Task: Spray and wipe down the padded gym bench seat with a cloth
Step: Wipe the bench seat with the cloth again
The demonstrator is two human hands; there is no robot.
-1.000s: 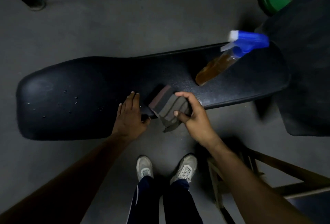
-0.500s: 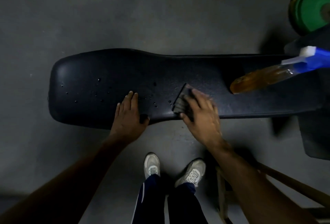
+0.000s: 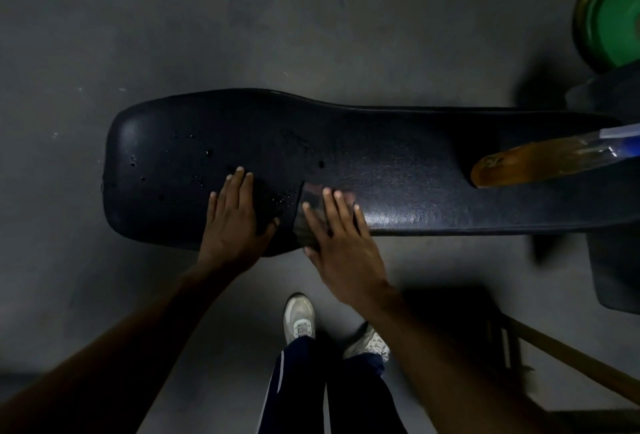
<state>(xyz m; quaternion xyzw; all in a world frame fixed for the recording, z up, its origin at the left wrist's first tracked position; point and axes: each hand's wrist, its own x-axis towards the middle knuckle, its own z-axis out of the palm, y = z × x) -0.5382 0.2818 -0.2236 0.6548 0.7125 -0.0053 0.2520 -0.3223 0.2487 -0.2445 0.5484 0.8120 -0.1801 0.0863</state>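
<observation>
The black padded bench seat point(image 3: 398, 143) runs across the middle of the view, with spray droplets scattered over its left half. My left hand point(image 3: 235, 219) rests flat on the seat's near edge, fingers straight. Just to its right, my right hand point(image 3: 339, 233) presses a dark folded cloth point(image 3: 310, 198) flat against the seat with straight fingers; most of the cloth is hidden under the hand. A spray bottle point(image 3: 540, 163) with amber liquid and a blue trigger head lies on the right end of the seat, partly cut off by the frame edge.
Green and yellow weight plates point(image 3: 609, 18) stand at the upper right. A dark pad point(image 3: 613, 260) and a wooden frame point(image 3: 568, 357) sit at the right. My feet in white shoes point(image 3: 299, 319) stand on the grey floor just before the bench.
My right hand went from holding the cloth lifted at the seat's edge to pressing it flat on the seat and sliding it leftward toward my left hand. The view shifted left.
</observation>
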